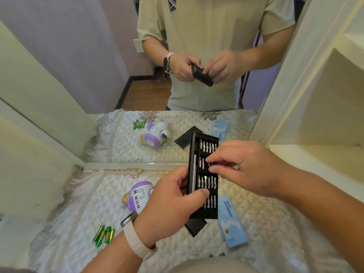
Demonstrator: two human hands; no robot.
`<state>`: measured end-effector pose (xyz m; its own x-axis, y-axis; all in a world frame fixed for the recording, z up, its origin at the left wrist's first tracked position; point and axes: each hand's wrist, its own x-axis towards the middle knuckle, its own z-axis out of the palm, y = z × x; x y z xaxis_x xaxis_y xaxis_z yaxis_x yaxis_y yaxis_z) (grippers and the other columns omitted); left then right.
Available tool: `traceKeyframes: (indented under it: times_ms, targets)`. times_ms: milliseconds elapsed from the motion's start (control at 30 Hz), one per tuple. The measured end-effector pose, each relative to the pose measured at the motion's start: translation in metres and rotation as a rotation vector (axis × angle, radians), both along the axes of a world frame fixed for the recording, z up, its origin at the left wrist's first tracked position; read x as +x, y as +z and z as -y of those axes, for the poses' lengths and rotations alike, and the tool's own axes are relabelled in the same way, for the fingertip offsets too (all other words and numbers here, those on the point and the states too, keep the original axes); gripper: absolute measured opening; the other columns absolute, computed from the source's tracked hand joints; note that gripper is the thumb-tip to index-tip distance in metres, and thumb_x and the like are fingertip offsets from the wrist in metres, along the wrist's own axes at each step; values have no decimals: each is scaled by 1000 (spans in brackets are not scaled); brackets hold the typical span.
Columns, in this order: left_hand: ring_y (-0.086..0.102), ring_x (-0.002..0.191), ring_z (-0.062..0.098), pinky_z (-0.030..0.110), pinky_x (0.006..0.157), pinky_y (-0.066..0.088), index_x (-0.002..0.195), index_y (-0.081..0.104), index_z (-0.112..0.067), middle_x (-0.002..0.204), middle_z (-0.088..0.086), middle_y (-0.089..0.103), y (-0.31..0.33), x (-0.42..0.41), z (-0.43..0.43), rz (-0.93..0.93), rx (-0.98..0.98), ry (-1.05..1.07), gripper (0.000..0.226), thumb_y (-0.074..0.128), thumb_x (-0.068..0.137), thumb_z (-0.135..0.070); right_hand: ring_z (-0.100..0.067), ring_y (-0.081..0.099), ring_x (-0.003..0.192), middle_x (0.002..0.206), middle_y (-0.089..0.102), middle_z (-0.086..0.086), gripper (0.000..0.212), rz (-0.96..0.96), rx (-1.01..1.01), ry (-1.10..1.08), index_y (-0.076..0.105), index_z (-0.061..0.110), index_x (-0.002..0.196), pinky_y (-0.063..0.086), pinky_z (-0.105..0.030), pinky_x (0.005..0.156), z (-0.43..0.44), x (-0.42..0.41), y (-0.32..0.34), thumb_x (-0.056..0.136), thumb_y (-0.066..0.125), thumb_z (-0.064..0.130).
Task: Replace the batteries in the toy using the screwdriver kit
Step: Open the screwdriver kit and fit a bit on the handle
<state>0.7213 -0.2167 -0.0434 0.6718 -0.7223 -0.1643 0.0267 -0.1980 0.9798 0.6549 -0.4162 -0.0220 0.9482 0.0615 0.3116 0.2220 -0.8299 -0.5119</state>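
The left hand [173,196] grips the screwdriver kit [204,183], long axis pointing away, while the right hand [248,168] pinches a bit [209,164] from above.

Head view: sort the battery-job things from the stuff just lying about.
Job: screwdriver kit in left hand; bit pinched by right hand; toy; green batteries.
Lying about: blue box; black cover; mirror.
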Motion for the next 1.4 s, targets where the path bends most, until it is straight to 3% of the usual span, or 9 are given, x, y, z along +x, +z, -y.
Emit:
traceKeyframes:
  times_ms: [100,267,400,567,767,1033,1200,1300,1400]
  targets:
    - [74,87,21,42,78,62,108,68,-14,95,5,77,0,-3,2,-15,-11,-14,31,69,77,-11,2,54,77,83,60,14,28,21,-32,38,73,20,99,47,-14,71,1,0,2,91,53,38]
    - [73,79,15,30,71,59,102,68,-12,85,1,76,1,-6,6,-59,-56,5,27,68,76,-9,-12,60,77,88,62,4,24,117,-62,39,71,15,99,53,-33,63,-1,-2,-4,95,51,28]
    - [71,77,13,32,70,59,103,68,-9,82,0,74,-1,-8,7,-87,-64,14,28,69,75,-9,-9,57,77,90,60,5,23,98,-107,48,69,16,98,52,-30,64,-1,-2,-7,95,49,29]
    - [72,80,19,41,76,62,107,69,-9,87,4,75,-6,-13,6,-133,-55,19,32,69,75,-9,4,48,81,93,55,12,25,-39,-26,77,67,22,102,41,-9,75,7,-4,-9,93,48,36]
    - [72,80,21,43,77,62,106,68,-8,86,5,75,-8,-16,8,-138,-39,22,32,69,74,-9,2,48,85,95,47,17,10,-140,-45,118,63,26,102,40,-14,75,12,-2,-5,95,57,22]
    - [73,81,21,39,74,62,106,68,-9,87,5,75,-11,-16,9,-137,-48,33,30,68,76,-8,-9,48,72,97,42,11,19,-43,-150,176,58,24,102,46,-26,58,8,-4,-11,94,41,28]
    - [73,85,23,40,76,62,107,69,-9,91,7,76,-12,-13,12,-148,-76,69,30,68,77,-8,-9,50,87,98,45,15,9,-86,212,56,50,32,94,44,-22,75,6,-3,-20,94,47,23]
    - [74,91,28,44,80,62,110,69,-9,99,10,77,-13,-11,14,-160,-66,79,33,67,77,-9,-12,56,76,86,60,7,6,-160,687,-53,56,25,92,49,-28,69,6,-5,-26,92,52,20]
    - [74,92,28,42,79,62,109,69,-11,100,10,77,-14,-12,15,-163,-50,97,32,67,77,-10,-14,57,66,77,67,0,14,-156,981,-101,59,10,89,49,-25,62,4,-12,-38,93,53,-3]
